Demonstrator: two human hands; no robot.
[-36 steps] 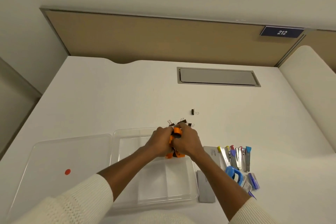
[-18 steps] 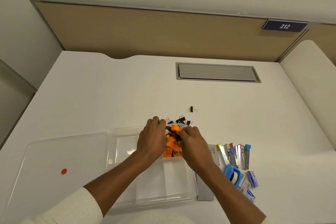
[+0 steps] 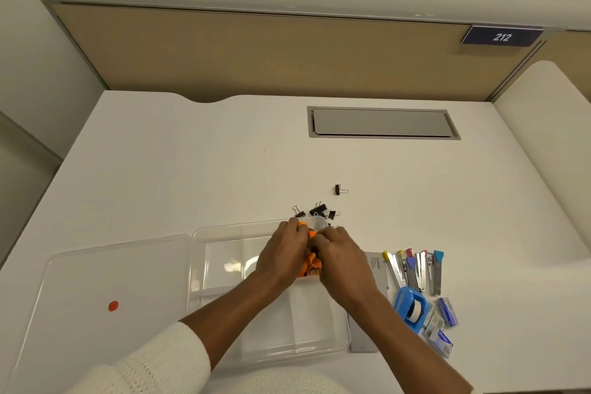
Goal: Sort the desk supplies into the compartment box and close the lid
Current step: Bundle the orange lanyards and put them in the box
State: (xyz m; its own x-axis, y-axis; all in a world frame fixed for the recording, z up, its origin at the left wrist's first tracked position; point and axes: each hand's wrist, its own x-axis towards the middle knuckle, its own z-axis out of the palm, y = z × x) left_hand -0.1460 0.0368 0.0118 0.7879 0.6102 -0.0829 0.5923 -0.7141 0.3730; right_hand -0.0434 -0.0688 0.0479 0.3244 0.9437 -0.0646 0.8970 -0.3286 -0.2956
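A clear compartment box (image 3: 224,269) lies open on the white desk, its clear lid (image 3: 105,285) with a red dot flat to its left. My left hand (image 3: 283,254) and my right hand (image 3: 339,257) are side by side over the box's far right compartment, fingers curled onto a bunch of orange items (image 3: 311,265) lying inside it. What exactly each hand grips is hidden by the fingers. Black binder clips (image 3: 316,211) lie just beyond the box's far rim, and one more binder clip (image 3: 339,190) sits farther back.
Right of the box lie a grey staple box (image 3: 377,269), a row of nail clippers with coloured tips (image 3: 415,269), a blue tape dispenser (image 3: 411,309) and small blue-and-clear packets (image 3: 443,326). A grey cable hatch (image 3: 382,122) is set into the desk at the back.
Both hands have lowered the orange items from above the box rim down into the far right compartment. The hands opened apart briefly and are close together again.
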